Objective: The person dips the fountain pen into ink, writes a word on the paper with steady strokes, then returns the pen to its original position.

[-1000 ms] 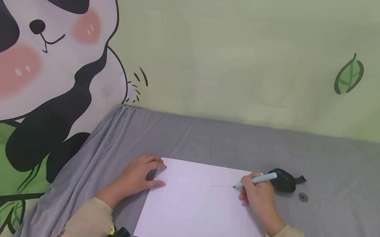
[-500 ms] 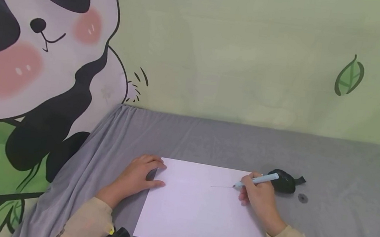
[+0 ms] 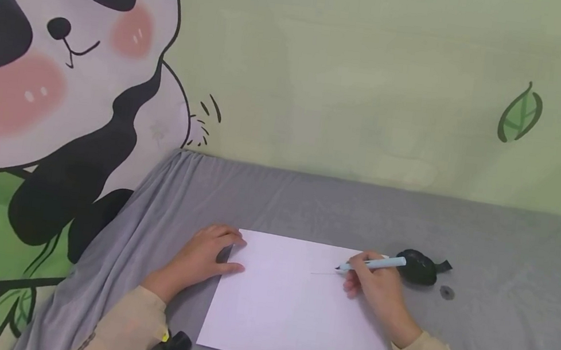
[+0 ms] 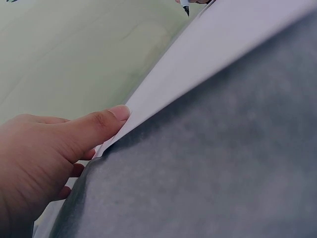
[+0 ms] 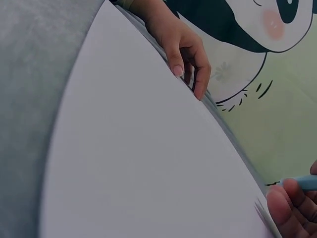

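Note:
A white sheet of paper (image 3: 290, 315) lies on the grey cloth, with one thin dark line (image 3: 322, 274) across its upper part. My left hand (image 3: 204, 253) rests at the sheet's left edge, thumb and fingertips on the paper and spread apart. The left wrist view shows its thumb (image 4: 106, 121) pressing the edge. My right hand (image 3: 377, 281) pinches a light blue marker (image 3: 385, 263) between thumb and fingers. The marker's dark tip (image 4: 186, 10) points left, just above the line's right part in the head view. The right wrist view shows curled fingers (image 5: 292, 201) below the barrel.
Right of the sheet lies a glossy black rounded object (image 3: 418, 267) with a short strap. A small grey disc (image 3: 447, 292) with a dark centre is beside it. Grey cloth (image 3: 490, 337) covers the table up to a green wall (image 3: 347, 90) painted with a panda (image 3: 84, 118).
The marker's tip has moved slightly left and up from the line's right end, the right hand shifting with it. The left hand stays at the paper's edge. The head view has tilted a little.

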Demonstrator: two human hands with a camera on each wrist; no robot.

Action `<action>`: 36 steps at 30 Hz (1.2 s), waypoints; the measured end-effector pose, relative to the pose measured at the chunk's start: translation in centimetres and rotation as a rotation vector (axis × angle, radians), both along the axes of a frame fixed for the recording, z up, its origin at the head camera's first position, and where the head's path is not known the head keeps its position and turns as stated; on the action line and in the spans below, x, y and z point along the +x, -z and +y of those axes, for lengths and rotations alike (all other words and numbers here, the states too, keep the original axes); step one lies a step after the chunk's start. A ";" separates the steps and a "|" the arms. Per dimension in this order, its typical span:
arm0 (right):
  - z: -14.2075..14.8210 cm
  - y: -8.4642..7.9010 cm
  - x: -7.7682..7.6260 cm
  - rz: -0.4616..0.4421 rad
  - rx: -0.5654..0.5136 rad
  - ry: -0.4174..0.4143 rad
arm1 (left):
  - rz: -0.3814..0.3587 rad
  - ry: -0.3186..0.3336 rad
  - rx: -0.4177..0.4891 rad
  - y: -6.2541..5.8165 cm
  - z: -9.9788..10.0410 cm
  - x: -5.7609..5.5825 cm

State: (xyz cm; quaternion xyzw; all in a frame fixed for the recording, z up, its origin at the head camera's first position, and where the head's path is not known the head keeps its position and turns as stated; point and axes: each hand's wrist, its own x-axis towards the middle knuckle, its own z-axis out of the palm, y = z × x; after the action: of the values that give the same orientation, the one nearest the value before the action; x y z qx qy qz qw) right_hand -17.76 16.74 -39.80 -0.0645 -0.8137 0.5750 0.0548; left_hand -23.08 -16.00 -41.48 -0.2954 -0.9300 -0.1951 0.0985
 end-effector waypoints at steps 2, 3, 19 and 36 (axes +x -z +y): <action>-0.1 0.0 0.0 0.012 -0.014 -0.025 | -0.001 0.005 0.000 0.0 0.0 0.0; -0.2 0.0 0.0 0.016 -0.015 -0.037 | 0.000 0.007 0.001 0.0 0.0 0.0; -1.0 0.1 -0.4 0.044 0.023 -0.078 | -0.031 0.004 -0.002 -0.1 0.0 -0.1; -1.0 1.1 -0.9 0.073 0.037 -0.089 | -0.029 -0.001 -0.013 -0.2 0.0 -0.1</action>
State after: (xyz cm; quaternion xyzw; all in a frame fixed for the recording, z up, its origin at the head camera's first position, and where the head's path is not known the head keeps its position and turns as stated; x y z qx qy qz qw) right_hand -18.62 15.76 -40.92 -0.0064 -0.8237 0.5639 0.0600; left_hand -23.17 -15.99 -41.32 -0.2926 -0.9328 -0.1931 0.0831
